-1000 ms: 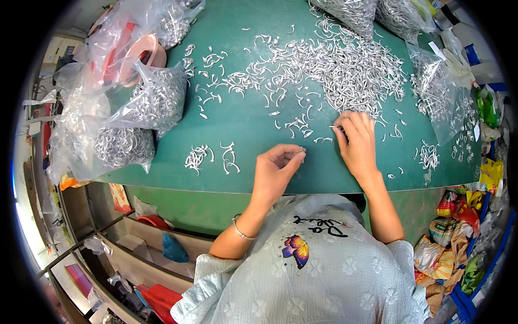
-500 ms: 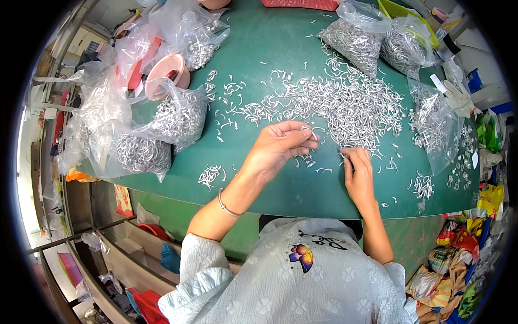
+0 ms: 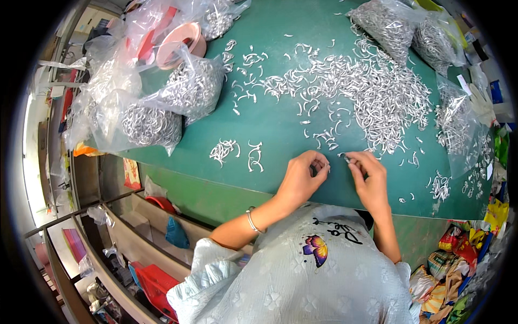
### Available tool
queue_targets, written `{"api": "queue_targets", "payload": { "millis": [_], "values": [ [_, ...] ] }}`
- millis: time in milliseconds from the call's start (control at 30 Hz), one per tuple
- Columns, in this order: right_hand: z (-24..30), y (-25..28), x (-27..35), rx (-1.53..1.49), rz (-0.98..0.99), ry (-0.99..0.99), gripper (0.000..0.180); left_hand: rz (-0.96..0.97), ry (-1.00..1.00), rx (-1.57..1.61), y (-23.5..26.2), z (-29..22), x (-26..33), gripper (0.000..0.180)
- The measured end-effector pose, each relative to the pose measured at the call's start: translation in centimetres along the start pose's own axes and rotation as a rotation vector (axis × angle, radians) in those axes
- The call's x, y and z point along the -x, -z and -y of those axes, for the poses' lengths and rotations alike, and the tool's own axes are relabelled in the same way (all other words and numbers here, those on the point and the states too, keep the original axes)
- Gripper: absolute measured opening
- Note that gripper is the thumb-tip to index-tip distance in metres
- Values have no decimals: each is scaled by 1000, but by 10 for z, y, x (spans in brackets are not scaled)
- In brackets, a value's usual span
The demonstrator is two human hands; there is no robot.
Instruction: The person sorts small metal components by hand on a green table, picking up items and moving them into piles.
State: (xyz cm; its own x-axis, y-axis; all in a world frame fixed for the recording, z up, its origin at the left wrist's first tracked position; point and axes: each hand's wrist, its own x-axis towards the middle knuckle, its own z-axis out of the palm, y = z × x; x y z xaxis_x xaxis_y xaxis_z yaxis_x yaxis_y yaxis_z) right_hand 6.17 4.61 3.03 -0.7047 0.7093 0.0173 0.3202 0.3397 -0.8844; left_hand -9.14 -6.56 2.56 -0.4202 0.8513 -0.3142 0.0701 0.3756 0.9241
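My left hand (image 3: 303, 177) is over the near part of the table, its thumb and fingertips pinched together. Whatever it may hold is too small to make out. Just right of it, my right hand (image 3: 370, 177) pinches a small curved silver metal piece (image 3: 343, 156) between thumb and forefinger. A few loose curved pieces (image 3: 327, 139) lie on the table just beyond the hands. Farther back spreads a large heap of the same curved pieces (image 3: 377, 97). Left of my left hand lie a small pile (image 3: 223, 151) and a short group of pieces (image 3: 254, 157) beside it.
Clear plastic bags full of metal pieces (image 3: 151, 125) crowd the table's left side, with a pink basin (image 3: 182, 45) behind them. More filled bags (image 3: 386, 29) stand at the back right, and another bag (image 3: 457, 121) lies at the right. The green table (image 3: 280, 129) ends close before me.
Both hands have drawn closer to the table's near edge, and my left hand has come lower. The view has shifted. A short group of pieces now lies beside the small left pile.
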Motion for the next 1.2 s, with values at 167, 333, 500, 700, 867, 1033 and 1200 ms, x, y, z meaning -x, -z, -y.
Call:
{"api": "queue_targets", "payload": {
  "millis": [167,333,500,700,867,1033,1200],
  "values": [
    [0,-25,8,68,70,125,20,-154,-39,-19,-12,14,17,10],
    [-6,16,5,119,-180,21,14,-101,-199,-146,-17,15,25,31],
    [-13,7,-9,487,-173,194,30,-146,-340,-435,-23,6,23,39],
    [-26,27,12,357,-167,127,32,-79,-477,-475,-23,20,15,34],
    [-22,9,16,581,-207,121,43,-47,-412,-515,-33,15,21,23],
    [-22,7,27,314,-171,156,28,-78,-517,-523,-45,20,18,24],
    [-26,25,21,342,-399,68,17,-59,-538,-458,-54,19,18,28]
  ]
}}
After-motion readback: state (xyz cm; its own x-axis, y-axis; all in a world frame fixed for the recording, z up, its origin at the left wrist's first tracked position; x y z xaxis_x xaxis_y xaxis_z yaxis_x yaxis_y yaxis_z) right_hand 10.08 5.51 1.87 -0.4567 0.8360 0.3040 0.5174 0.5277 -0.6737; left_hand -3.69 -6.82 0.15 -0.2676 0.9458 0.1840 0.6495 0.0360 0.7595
